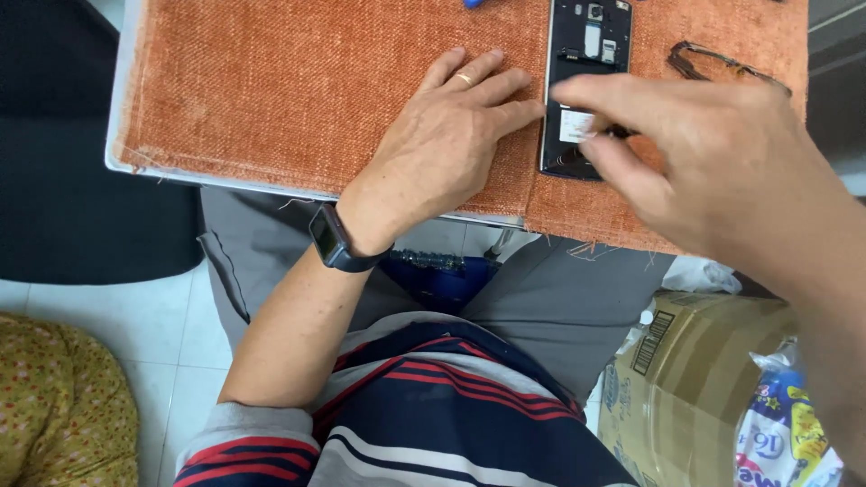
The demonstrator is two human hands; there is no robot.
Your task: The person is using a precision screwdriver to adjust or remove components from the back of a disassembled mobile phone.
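- Orange woven cloth (298,99) covers the counter (120,135); a dark phone with its back cover off (585,54) lies near the far right edge, its lower end close to the cloth's near edge.
- Left hand (446,135) rests flat on the cloth, fingers spread and holding nothing, its fingertips touching the phone's left side as if to steady it. A ring sits on one finger and a dark wristwatch (338,239) on the wrist.
- Right hand (713,153) hovers over the phone's lower half, thumb and forefinger pinched near a white label (574,124) inside the open back; blur hides whether anything small is gripped.
- Judged from this, the step in hand is work on the phone's exposed inside; the next move calls for a fine, steady pinch while the left hand keeps the phone from sliding.
- Dark spectacles (713,61) lie at the far right corner.
- Brown cardboard box (695,370) with a barcode label stands on the floor at lower right, beside a white and blue plastic packet (785,433).
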